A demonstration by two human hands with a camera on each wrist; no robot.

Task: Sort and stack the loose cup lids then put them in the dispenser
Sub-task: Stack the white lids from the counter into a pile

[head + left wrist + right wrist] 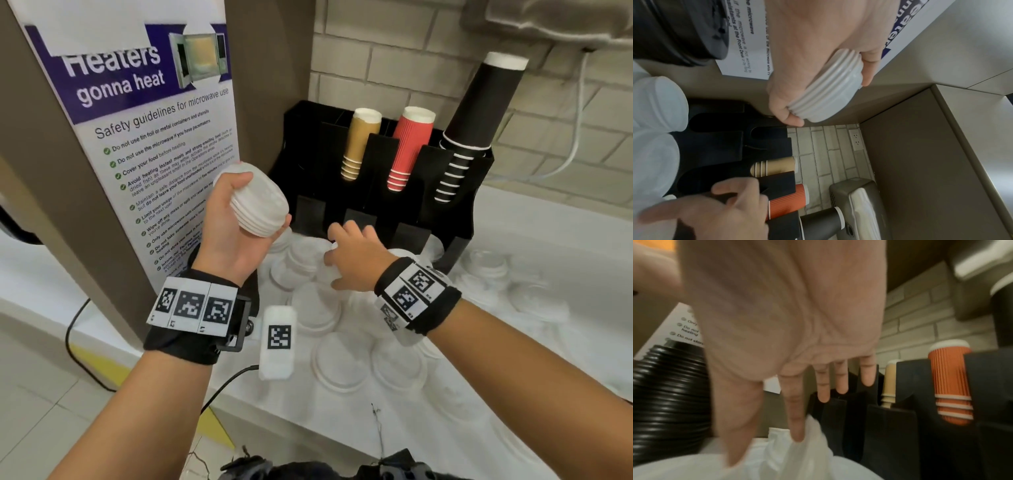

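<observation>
White worktop (534,240) against a pale brick wall (394,61); brown cabinet side at left carries a microwave-safety poster (144,137). Black dispenser (373,212) stands at the worktop's back edge, holding tan cups (359,147), red cups (407,147) and black cups (476,123) rim-down in its slots. Left hand (233,222) is raised above the worktop's left edge, palm turned up and inward, fingers and thumb curled round a lid stack (260,202); the stack is tilted, edges toward the camera. Left wrist view confirms the grasp: ribbed lid stack (828,91) clamped between thumb and fingertips. Right hand (356,260) reaches forward and low, palm down, over the loose lids (322,308) scattered in front of the dispenser. Right wrist view: fingers (797,410) extended straight, thumb and index tips at a white lid (797,451); blurred, cannot tell if pinched or only touched. Further loose lids lie toward the worktop's right and front edges.
</observation>
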